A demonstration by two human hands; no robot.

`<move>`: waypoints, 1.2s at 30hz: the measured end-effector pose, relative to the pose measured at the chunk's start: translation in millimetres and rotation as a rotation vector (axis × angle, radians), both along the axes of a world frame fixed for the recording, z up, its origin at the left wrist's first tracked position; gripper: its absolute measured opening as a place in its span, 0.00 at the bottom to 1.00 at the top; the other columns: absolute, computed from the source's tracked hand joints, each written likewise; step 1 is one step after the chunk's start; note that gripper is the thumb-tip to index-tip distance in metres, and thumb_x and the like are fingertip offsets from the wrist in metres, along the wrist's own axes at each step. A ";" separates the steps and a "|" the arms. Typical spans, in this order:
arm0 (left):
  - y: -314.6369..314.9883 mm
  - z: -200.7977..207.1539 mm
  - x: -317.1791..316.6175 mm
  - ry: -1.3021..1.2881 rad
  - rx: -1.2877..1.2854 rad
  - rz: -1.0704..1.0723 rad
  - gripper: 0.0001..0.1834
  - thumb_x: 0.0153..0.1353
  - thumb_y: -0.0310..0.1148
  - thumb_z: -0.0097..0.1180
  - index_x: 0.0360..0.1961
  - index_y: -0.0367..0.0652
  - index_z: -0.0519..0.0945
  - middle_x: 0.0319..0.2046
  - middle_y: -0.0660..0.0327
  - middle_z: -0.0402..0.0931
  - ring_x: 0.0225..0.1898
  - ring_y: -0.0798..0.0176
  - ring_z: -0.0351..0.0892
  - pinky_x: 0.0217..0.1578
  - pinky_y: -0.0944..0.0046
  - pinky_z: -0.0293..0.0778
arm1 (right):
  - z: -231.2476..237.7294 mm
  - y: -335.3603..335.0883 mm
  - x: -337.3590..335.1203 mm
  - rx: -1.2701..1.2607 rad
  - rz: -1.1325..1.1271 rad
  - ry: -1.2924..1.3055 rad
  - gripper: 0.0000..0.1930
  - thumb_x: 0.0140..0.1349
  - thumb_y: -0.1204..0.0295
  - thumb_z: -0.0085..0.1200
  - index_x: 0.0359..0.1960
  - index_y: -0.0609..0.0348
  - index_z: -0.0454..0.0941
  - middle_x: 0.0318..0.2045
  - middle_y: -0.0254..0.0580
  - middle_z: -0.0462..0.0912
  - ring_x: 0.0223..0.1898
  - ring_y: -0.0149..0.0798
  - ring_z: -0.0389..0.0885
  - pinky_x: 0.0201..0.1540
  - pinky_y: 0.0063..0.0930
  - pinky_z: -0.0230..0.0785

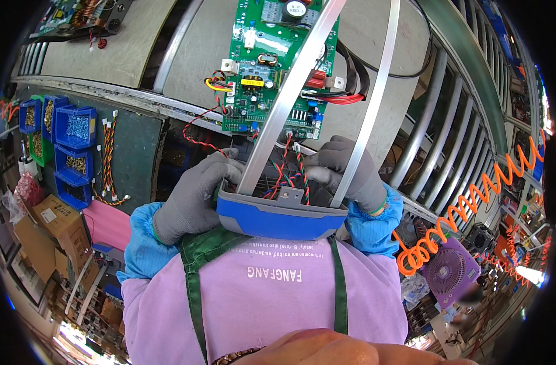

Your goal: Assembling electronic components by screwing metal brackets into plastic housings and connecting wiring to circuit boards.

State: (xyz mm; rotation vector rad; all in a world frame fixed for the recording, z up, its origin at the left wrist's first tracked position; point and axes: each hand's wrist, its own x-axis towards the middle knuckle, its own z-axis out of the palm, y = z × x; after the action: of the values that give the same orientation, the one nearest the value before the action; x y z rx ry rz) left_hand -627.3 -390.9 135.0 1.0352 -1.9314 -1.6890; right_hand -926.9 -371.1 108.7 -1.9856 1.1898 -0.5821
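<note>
Board (259,48), green and crowded with components, I see lying just beyond the blue-and-grey housing (281,220), which is in front of the person's chest. The gloved hands are apart: left hand (195,190) curls at the housing's left end; right hand (365,174) has its fingers near the twisted wires (301,163). If either grips firmly, I cannot tell.

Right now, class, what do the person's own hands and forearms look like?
Left hand and right hand wear matching grey fabric gloves, the left one edged green at the cuff. Bright blue, wrinkled sleeves cover the forearms.
</note>
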 end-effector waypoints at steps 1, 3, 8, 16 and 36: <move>0.1 0.0 -0.8 0.011 0.001 0.007 0.22 0.39 0.28 0.74 0.36 0.44 0.75 0.40 0.59 0.77 0.43 0.55 0.78 0.46 0.61 0.74 | -1.4 0.0 0.9 -0.045 0.018 -0.002 0.11 0.49 0.66 0.66 0.32 0.58 0.84 0.25 0.40 0.81 0.26 0.42 0.78 0.26 0.34 0.68; 0.4 0.0 -1.8 0.022 0.001 0.012 0.22 0.39 0.28 0.73 0.36 0.44 0.75 0.40 0.59 0.78 0.43 0.55 0.78 0.46 0.61 0.74 | -2.3 -1.5 5.7 -0.134 -0.025 -0.071 0.11 0.48 0.68 0.67 0.33 0.58 0.84 0.24 0.41 0.80 0.25 0.42 0.77 0.25 0.35 0.67; 0.0 2.4 -1.5 0.003 0.019 0.018 0.21 0.40 0.28 0.73 0.35 0.44 0.75 0.38 0.60 0.77 0.42 0.56 0.78 0.45 0.61 0.74 | 7.3 3.7 13.8 0.055 -0.180 -0.316 0.15 0.46 0.73 0.68 0.37 0.61 0.84 0.24 0.43 0.79 0.23 0.38 0.77 0.25 0.32 0.68; -2.1 8.0 3.4 -0.097 0.030 -0.043 0.28 0.44 0.33 0.73 0.46 0.38 0.75 0.41 0.57 0.75 0.42 0.64 0.77 0.43 0.65 0.74 | -3.8 -9.8 32.4 -0.191 -0.105 -0.475 0.24 0.45 0.80 0.69 0.47 0.50 0.83 0.19 0.36 0.76 0.18 0.35 0.76 0.19 0.29 0.64; 2.9 5.9 -5.5 -0.029 -0.030 0.008 0.25 0.42 0.33 0.75 0.40 0.42 0.75 0.39 0.57 0.77 0.41 0.59 0.80 0.43 0.63 0.75 | 9.4 11.5 16.2 0.121 -0.124 -0.624 0.10 0.43 0.76 0.70 0.30 0.56 0.85 0.31 0.37 0.74 0.29 0.31 0.75 0.30 0.24 0.67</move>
State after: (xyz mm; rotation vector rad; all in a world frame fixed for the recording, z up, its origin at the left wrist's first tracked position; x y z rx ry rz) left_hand -632.8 -388.0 140.8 1.0608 -1.9621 -1.6441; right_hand -910.6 -359.6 118.1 -1.4689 0.9268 -1.0702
